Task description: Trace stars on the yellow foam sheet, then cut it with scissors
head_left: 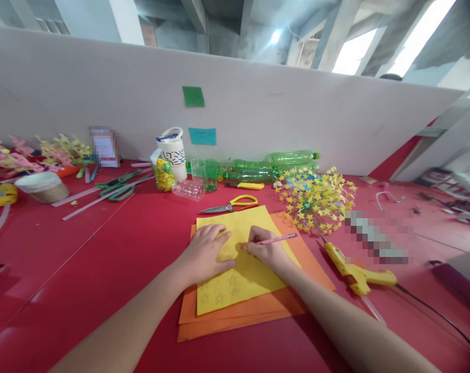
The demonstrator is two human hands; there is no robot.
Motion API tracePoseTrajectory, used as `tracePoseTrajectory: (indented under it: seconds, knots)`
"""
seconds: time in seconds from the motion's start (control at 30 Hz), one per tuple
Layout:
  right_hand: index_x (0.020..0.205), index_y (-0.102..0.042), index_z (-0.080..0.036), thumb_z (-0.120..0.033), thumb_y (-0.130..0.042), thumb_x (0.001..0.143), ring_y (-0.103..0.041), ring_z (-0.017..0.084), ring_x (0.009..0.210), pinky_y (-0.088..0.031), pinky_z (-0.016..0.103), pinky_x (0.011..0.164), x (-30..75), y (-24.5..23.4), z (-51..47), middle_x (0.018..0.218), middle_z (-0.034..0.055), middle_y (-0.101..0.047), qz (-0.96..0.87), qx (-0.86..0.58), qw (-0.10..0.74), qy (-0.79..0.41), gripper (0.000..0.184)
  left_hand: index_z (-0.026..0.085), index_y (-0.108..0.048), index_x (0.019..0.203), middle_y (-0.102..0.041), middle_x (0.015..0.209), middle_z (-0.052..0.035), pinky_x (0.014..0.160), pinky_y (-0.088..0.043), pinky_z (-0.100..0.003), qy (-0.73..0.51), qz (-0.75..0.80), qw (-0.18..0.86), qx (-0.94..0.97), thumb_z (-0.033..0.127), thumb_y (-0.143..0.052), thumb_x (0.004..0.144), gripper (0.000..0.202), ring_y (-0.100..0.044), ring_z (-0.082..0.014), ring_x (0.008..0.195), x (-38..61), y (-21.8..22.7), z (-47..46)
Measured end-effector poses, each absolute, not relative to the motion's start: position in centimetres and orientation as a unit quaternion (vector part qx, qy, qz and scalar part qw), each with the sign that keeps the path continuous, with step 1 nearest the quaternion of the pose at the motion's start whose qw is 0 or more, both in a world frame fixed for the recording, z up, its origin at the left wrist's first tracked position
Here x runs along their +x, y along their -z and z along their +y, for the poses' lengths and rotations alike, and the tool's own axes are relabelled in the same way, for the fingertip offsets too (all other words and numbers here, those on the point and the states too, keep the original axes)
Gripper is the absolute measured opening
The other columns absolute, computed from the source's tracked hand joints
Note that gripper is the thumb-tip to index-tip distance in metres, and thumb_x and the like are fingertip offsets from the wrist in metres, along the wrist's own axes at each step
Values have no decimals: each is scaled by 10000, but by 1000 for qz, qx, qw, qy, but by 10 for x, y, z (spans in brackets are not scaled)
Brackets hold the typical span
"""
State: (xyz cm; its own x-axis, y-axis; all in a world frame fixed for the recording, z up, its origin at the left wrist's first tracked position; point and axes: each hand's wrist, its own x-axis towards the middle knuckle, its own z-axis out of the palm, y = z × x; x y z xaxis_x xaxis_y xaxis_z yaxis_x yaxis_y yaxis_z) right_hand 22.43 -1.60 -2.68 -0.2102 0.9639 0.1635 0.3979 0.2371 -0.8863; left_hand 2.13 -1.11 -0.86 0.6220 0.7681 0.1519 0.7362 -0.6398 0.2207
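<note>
My right hand [268, 248] grips a pink pencil [277, 239], its tip at the middle of a yellow sheet [258, 280]. The eraser end points right. Several pencilled stars [219, 297] show on the sheet's lower left. My left hand [206, 254] lies flat on the sheet's left side with fingers spread, covering part of it. Orange sheets [243, 314] lie under the yellow one. Just beyond the paper's far edge are scissors with yellow handles [243, 201].
A yellow glue gun [359, 274] with a cord lies to the right. Behind it stands a cluster of yellow stars [320, 199]. Green plastic bottles [254, 171], a yellow cutter [250, 186] and a white tumbler [173, 158] line the back. Green-handled scissors [122, 191] rest at left.
</note>
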Motion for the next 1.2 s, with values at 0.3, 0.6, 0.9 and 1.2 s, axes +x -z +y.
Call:
tracePoseTrajectory:
  seconds: [0.3,0.6,0.9,1.2]
  knots:
    - [613,-423,-198,-149,-491,659,-392,90,462,-267,198,428,223,24,-16,502,-55,-452,-683,-510,372,-367,95,200,-462,1232,-415,1260,-109,965,-260,-425,-118,415,68,900,593,-479,774,603,-343,-294,1164,21,8,-11]
    - [649,-435,-194,-193,-501,700,-432,82,446,-298,188,424,219,29,-18,514,-49,-499,-668,-492,378,-411,83,203,-471,1220,-419,1254,-101,958,-278,-413,-121,416,63,899,573,-517,760,592,-355,-296,1153,22,9,-11]
    - [675,-479,-182,-185,-508,715,-460,86,479,-311,186,443,216,23,-21,544,-36,-532,-677,-496,363,-405,50,207,-463,1222,-413,1267,-100,965,-268,-414,-116,416,64,900,577,-498,771,584,-347,-291,1162,21,8,-12]
    - [673,-492,-179,-180,-497,715,-446,83,481,-296,180,435,214,24,-22,555,-32,-526,-680,-504,369,-385,42,231,-465,1215,-416,1264,-91,957,-264,-411,-120,418,71,898,568,-503,764,564,-345,-295,1168,22,9,-11]
